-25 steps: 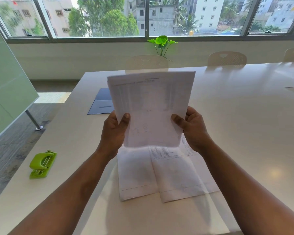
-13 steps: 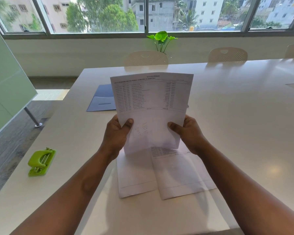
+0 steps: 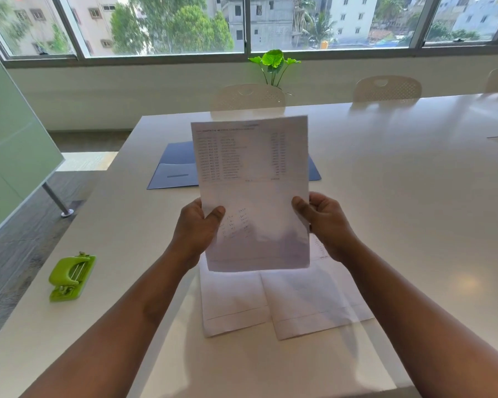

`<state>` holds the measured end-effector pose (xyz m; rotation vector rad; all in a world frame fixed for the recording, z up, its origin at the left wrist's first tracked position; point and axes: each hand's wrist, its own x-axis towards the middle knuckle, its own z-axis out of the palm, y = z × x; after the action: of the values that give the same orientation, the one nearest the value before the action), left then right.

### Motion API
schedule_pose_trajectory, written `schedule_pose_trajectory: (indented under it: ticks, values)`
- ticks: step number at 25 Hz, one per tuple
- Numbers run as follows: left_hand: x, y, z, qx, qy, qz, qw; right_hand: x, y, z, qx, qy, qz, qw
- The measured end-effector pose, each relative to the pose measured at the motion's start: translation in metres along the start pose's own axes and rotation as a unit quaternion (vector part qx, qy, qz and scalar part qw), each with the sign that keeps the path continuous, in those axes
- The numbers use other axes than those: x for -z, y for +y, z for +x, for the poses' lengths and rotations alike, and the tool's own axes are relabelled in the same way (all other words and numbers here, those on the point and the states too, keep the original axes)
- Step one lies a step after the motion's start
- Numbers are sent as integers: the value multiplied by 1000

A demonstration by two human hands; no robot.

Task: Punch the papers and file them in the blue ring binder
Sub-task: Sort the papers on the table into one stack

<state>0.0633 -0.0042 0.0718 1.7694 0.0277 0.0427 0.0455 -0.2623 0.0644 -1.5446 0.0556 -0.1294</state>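
Since a moment ago the held sheet point(image 3: 253, 191) has swung more upright and squarer to the viewer, its top edge no longer slanted, and the printed lines have gone blurry. Both hands grasp it by its lower side edges: the left hand point(image 3: 194, 229) pinches the left edge with the thumb on the front, and the right hand point(image 3: 325, 222) pinches the right edge the same way, fingers curled behind. It hangs in the air above the table point(image 3: 414, 196) and hides the middle of the blue binder point(image 3: 173, 168), which lies open and flat farther back, its corners showing on either side of the sheet. I cannot tell what is inside the binder from here. Below the hands, two more papers point(image 3: 285, 303) lie flat on the table, side by side and overlapping, their near corners fanned apart. A green hole punch point(image 3: 71, 277) sits well off to the left near the table's edge, apart from everything else. Across the pale glossy table stand empty cream chairs point(image 3: 387, 89), and behind one rises a leafy green plant point(image 3: 273, 66). A long window point(image 3: 170, 24) shows trees and buildings outside, and a green glass panel point(image 3: 12, 139) stands at the left over grey carpet.
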Motion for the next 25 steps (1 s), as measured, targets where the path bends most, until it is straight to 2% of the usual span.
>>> schedule_pose_trajectory:
  ticks: [3, 5, 6, 8, 10, 12, 14, 17, 22, 25]
  values:
    - [6, -15, 4, 67, 8, 8, 998, 20, 7, 4, -31, 83, -90, 992]
    - [5, -24, 5, 113, 10, 9, 993, 37, 20, 7, -46, 120, -280, 951]
    - [3, -28, 5, 135, 6, 10, 991, 44, 24, 7, -62, 111, -382, 915]
    - [0, -32, 5, 167, -7, 13, 986, 52, 29, 6, -104, 66, -511, 851]
    - [-3, -35, 8, 183, -13, 18, 983, 55, 27, 6, -145, 24, -577, 803]
    - [-6, -40, 10, 197, -8, 18, 980, 55, 26, 6, -171, 1, -605, 778]
    - [-9, -46, 11, 209, -5, 13, 978, 54, 26, 7, -185, -5, -608, 772]
    - [-10, -53, 16, 217, -1, 8, 976, 52, 21, 8, -192, -3, -589, 785]
    - [-8, -53, 26, 198, 3, 31, 980, 47, 17, 10, -204, 8, -550, 810]
    - [-5, -51, 31, 186, -1, 45, 981, 43, 20, 15, -195, 8, -556, 808]
